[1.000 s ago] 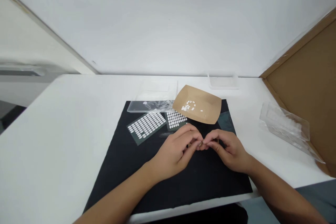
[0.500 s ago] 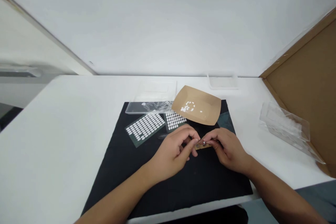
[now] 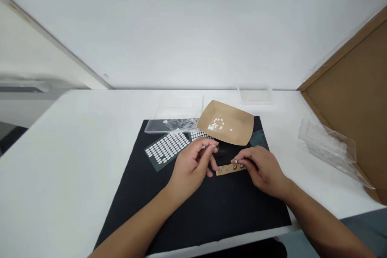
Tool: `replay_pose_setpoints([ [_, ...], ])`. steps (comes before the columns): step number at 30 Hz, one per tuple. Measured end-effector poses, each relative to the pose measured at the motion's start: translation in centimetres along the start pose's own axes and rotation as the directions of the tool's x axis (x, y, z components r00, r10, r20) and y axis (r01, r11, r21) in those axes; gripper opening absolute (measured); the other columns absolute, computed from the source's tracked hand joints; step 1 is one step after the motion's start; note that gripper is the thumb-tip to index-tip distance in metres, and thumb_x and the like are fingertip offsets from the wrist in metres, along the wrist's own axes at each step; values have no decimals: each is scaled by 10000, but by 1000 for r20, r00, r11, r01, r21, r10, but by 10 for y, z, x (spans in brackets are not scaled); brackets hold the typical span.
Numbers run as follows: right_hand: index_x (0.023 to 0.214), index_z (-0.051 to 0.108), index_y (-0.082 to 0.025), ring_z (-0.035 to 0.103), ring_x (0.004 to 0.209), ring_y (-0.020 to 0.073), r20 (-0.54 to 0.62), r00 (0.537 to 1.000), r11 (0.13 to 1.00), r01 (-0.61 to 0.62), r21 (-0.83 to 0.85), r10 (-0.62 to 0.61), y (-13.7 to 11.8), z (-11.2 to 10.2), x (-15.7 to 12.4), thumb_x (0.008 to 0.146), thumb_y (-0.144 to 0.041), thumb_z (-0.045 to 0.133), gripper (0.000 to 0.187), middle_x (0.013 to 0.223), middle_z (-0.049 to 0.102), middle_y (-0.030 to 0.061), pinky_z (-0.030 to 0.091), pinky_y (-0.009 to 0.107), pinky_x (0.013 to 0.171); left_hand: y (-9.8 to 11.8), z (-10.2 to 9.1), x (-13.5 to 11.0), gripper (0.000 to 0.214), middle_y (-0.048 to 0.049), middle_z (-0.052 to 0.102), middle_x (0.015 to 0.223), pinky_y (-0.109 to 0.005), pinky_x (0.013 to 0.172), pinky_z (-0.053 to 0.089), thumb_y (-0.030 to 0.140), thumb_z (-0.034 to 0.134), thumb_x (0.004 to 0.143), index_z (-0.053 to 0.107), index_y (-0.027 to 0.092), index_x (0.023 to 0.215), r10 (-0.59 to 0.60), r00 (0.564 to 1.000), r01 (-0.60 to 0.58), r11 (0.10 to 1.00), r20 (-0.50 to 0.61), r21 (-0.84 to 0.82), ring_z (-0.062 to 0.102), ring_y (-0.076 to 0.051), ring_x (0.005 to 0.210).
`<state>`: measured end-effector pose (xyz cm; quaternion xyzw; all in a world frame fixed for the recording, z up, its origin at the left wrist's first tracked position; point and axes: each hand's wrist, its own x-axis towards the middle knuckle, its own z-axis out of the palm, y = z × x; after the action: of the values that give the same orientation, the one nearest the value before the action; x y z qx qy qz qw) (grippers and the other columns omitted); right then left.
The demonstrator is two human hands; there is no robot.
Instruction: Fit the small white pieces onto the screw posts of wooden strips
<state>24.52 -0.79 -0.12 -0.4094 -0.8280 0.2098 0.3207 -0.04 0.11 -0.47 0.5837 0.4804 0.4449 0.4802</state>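
A small tan strip (image 3: 227,169) with a few silver studs lies on the black mat (image 3: 196,205). My right hand (image 3: 261,167) pinches the strip's right end with curled fingers. My left hand (image 3: 192,165) hovers just left of the strip, fingers loosely curled and apart, touching nothing I can make out. Behind the hands a brown paper tray (image 3: 227,123) holds several small white dots. Two dark sheets of white dot stickers (image 3: 167,147) lie to the left of the tray.
A clear plastic sleeve (image 3: 171,124) lies at the mat's far edge. A clear plastic box (image 3: 328,145) sits on the white table at the right, beside a brown cardboard panel (image 3: 356,100). Another clear tray (image 3: 255,94) stands at the back wall.
My hands have drawn apart. The left hand has let go and moved left; the tan strip now lies exposed on the mat, held only at its right end.
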Motion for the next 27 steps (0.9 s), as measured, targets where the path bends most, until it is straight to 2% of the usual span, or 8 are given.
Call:
replay_pose_setpoints([
  [7,1135,671,-242,727,889,188,-4,1000,999,15,-29,-16,0,0,0,1100,-211,555,126,1035,805,23,504,330,815,-2,-3,4,218,-65,754,975,-196,441,626,347,633,1035,736,184,1136,45,999,-44,998,-25,39,753,-128,590],
  [13,1126,664,-243,743,846,175,-29,993,994,113,-11,-113,0,-1,0,1072,-210,622,76,994,806,14,535,321,804,-4,-4,7,308,-74,780,1064,-205,490,646,367,736,987,772,215,1253,57,989,-51,998,-138,42,791,-146,637],
  [16,1121,674,-238,753,869,174,-32,992,993,121,7,-121,2,0,1,1052,-183,642,95,997,808,18,562,320,816,-4,-4,7,192,-50,789,991,-206,553,650,320,773,969,829,216,1120,138,982,-128,989,-129,79,785,-133,644],
  [20,1126,699,-234,756,867,166,-39,987,987,155,38,-153,3,-1,2,1022,-169,677,124,974,806,14,592,304,788,-6,-6,7,70,-7,771,850,-200,584,602,234,817,933,849,232,995,283,950,-259,950,-132,175,738,-101,615],
  [24,1142,706,-227,764,871,149,-46,971,970,236,59,-234,3,-5,3,995,-131,706,176,991,813,13,609,274,766,-11,-7,10,29,13,754,774,-220,567,564,222,848,903,839,231,929,337,930,-296,924,-150,241,683,-96,565],
  [27,1146,722,-224,756,907,149,-53,960,959,277,63,-274,1,-7,4,991,-122,727,185,1021,805,28,620,276,804,-16,-9,13,12,5,778,803,-238,593,578,239,850,906,840,236,914,388,910,-328,890,-149,317,696,-115,613],
])
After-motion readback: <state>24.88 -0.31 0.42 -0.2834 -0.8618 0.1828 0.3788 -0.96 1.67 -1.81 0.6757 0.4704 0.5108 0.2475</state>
